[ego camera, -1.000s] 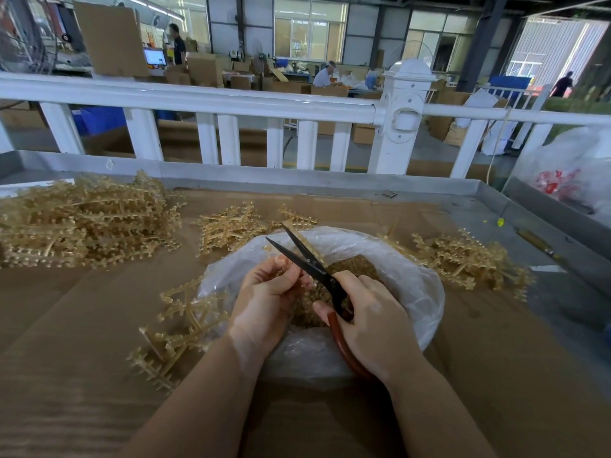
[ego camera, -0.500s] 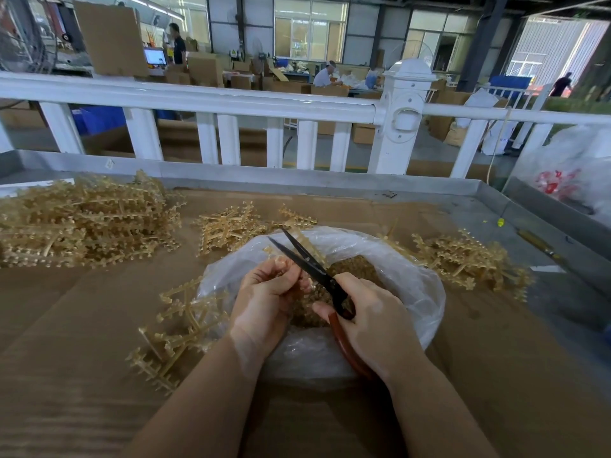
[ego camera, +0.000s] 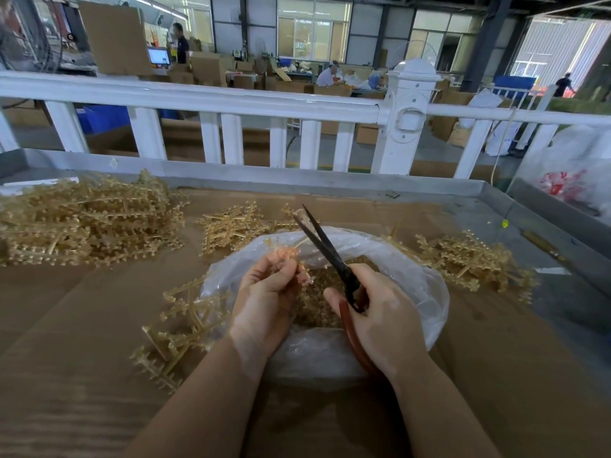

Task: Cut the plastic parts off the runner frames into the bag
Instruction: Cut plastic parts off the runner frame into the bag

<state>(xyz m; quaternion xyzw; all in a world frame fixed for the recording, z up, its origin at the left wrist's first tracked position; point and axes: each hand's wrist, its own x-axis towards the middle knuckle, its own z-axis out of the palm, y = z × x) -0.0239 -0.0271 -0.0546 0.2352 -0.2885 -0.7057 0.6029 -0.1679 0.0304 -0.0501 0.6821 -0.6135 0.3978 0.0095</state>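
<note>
Scissors in right hand grip, left hand pinching runner over bag, frames piled around.

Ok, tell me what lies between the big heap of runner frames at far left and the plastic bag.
In the head view, between the big heap and the plastic bag lies bare brown cardboard, plus a smaller cluster of runner frames farther back.

Your shot's lit mostly by daylight from the back windows, pretty bright and a bit blown out upper right. Table's evenly lit with soft shadows. Wide lens bends the white railing, and the fingertips look motion-blurred.
</note>
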